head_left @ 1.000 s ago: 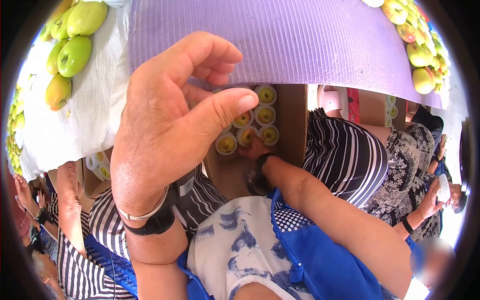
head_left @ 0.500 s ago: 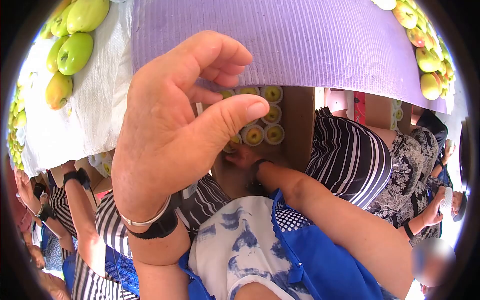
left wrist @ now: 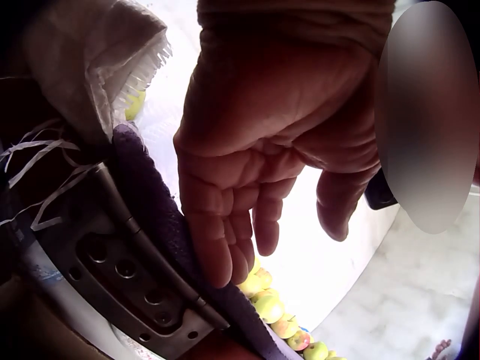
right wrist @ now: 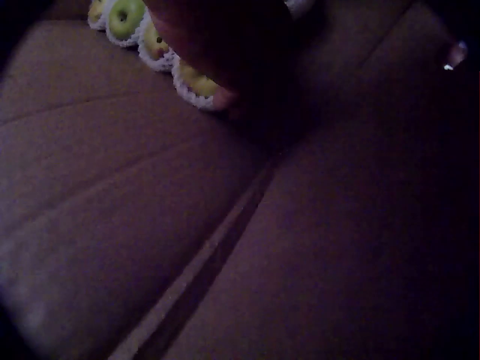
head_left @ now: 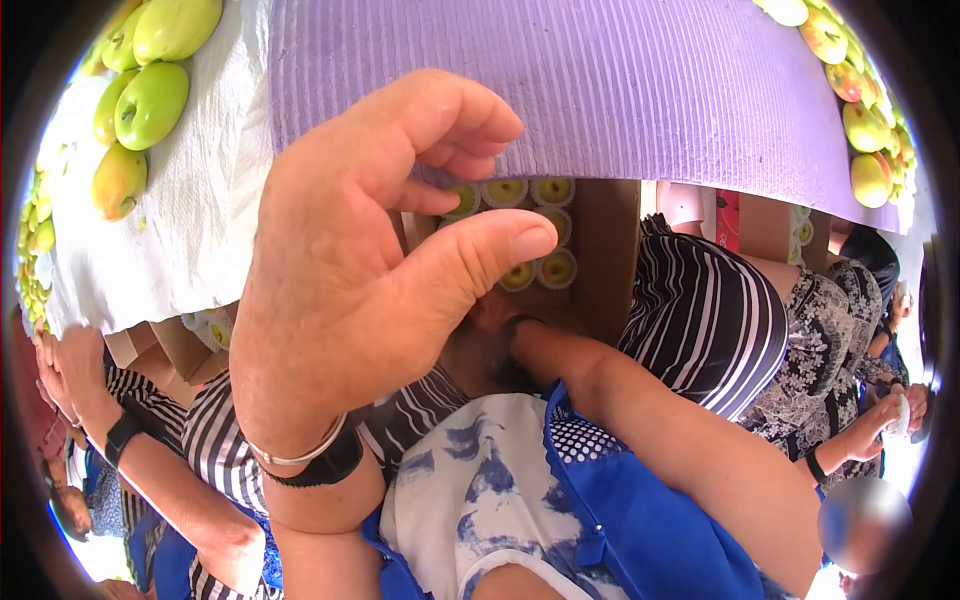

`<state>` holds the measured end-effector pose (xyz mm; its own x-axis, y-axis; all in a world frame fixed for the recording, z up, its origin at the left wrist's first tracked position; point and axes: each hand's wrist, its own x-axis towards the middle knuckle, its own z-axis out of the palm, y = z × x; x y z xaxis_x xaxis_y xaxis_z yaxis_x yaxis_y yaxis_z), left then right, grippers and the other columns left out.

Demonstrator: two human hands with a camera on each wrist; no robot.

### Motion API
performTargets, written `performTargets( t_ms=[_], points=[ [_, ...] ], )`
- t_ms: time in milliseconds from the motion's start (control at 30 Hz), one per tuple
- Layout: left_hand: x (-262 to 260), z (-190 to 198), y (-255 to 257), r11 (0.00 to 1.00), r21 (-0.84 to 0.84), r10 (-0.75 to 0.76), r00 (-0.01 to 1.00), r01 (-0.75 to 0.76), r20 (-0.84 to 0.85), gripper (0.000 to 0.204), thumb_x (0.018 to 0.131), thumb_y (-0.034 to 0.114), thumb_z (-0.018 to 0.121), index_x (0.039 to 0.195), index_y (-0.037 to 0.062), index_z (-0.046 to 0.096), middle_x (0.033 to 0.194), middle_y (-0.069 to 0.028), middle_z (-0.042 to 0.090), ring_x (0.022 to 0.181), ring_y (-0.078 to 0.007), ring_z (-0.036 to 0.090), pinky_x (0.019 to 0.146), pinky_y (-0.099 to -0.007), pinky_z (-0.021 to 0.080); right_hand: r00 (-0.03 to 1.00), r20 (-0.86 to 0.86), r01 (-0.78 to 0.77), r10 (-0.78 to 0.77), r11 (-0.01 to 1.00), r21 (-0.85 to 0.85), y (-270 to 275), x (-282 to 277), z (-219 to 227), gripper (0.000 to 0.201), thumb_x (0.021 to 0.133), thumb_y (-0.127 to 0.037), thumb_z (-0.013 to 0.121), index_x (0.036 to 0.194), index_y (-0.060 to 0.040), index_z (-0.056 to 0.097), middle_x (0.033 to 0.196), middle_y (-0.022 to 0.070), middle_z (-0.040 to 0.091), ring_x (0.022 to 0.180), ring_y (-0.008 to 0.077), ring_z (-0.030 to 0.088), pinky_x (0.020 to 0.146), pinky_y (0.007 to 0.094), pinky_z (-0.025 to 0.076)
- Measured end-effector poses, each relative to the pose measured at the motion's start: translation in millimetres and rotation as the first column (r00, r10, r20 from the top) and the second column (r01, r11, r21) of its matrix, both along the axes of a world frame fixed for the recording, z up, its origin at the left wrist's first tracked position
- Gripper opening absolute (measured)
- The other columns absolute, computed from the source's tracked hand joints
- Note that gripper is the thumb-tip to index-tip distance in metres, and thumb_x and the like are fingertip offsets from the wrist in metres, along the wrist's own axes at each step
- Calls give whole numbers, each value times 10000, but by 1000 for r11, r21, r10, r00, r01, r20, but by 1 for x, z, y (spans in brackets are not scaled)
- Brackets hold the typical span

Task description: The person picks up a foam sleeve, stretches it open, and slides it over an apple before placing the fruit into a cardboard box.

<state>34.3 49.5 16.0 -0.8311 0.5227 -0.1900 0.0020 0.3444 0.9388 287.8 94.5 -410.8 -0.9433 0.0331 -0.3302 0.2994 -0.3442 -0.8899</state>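
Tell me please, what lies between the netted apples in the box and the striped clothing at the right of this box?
In the head view, the box's brown cardboard side wall stands between the netted apples and the striped clothing.

Right hand (head_left: 489, 312) half lost in shadow — boxed apples (head_left: 557, 267) partly behind left hand (head_left: 350, 250).

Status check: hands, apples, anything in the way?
Left hand raised, empty. Right hand in box, at netted apple; grip unclear. Left hand partly hides apples in head view.
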Motion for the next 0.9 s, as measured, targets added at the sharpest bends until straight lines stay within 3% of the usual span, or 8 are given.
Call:
performTargets(
  t_ms=[300, 367, 433, 533, 633, 700, 800, 900],
  points=[
    [1, -1, 0, 1000, 12, 7, 1000, -7, 8, 398, 726, 98, 672, 1075, -44, 543, 1013, -89, 578, 948, -136, 538, 807, -228, 412, 977, 191, 137, -100, 972, -191, -6, -8, 11, 300, 883, -147, 572, 1162, -80, 483, 1161, 76, 513, 1017, 196, 533, 810, 313, 514],
    [3, -2, 1, 999, 31, 38, 999, -39, 20, 405, 725, 103, 676, 1078, -45, 543, 1014, -88, 578, 946, -137, 539, 804, -228, 413, 858, 493, 325, -143, 895, -306, -10, -15, 10, 285, 890, -139, 557, 1156, -70, 485, 1155, 86, 508, 1022, 201, 526, 799, 313, 520],
    [7, -4, 3, 995, 58, 83, 996, -85, 37, 411, 726, 106, 678, 1083, -46, 542, 1016, -88, 578, 945, -138, 539, 802, -227, 414, 451, 892, 614, -21, 733, -293, -5, -40, 15, 264, 899, -128, 537, 1146, -53, 487, 1140, 98, 506, 1024, 210, 521, 788, 316, 528],
    [8, -6, 3, 993, 78, 88, 996, -90, 34, 412, 731, 102, 674, 1090, -48, 539, 1020, -90, 576, 946, -138, 538, 797, -225, 416, 605, 795, 588, -45, 698, -408, -2, -39, 24, 270, 904, -124, 520, 1148, -13, 487, 1138, 113, 499, 1011, 233, 521, 784, 308, 526],
    [8, -7, 2, 992, 90, 86, 996, -88, 24, 407, 737, 94, 666, 1095, -50, 537, 1023, -91, 574, 946, -136, 536, 789, -221, 421, 734, 676, 229, 62, 915, -332, 5, -34, 23, 298, 906, -120, 508, 1164, 25, 475, 1147, 122, 493, 1012, 254, 515, 783, 301, 521],
    [9, -5, 3, 990, 94, 98, 994, -103, 52, 397, 742, 86, 658, 1094, -51, 536, 1025, -91, 572, 939, -131, 533, 778, -215, 427, 958, 269, -64, 103, 987, -150, 6, -14, -4, 320, 906, -116, 509, 1181, 42, 466, 1168, 128, 483, 1034, 253, 503, 792, 290, 514],
    [3, -2, 2, 1000, 20, 13, 1000, -13, -17, 379, 750, 78, 647, 1087, -53, 535, 1021, -89, 569, 921, -123, 527, 760, -207, 437, 907, 157, -422, 392, 829, 367, 15, -14, -2, 354, 891, -117, 529, 1195, 53, 463, 1178, 150, 497, 1052, 253, 506, 831, 298, 497],
    [1, -1, 1, 999, -36, -34, 998, 32, -56, 365, 756, 76, 643, 1080, -50, 534, 1016, -84, 565, 909, -119, 520, 755, -209, 442, 904, 392, -89, 168, 973, -213, -1, -5, -33, 411, 864, -143, 565, 1210, 49, 458, 1186, 181, 519, 1062, 265, 524, 891, 322, 463]
  ],
)
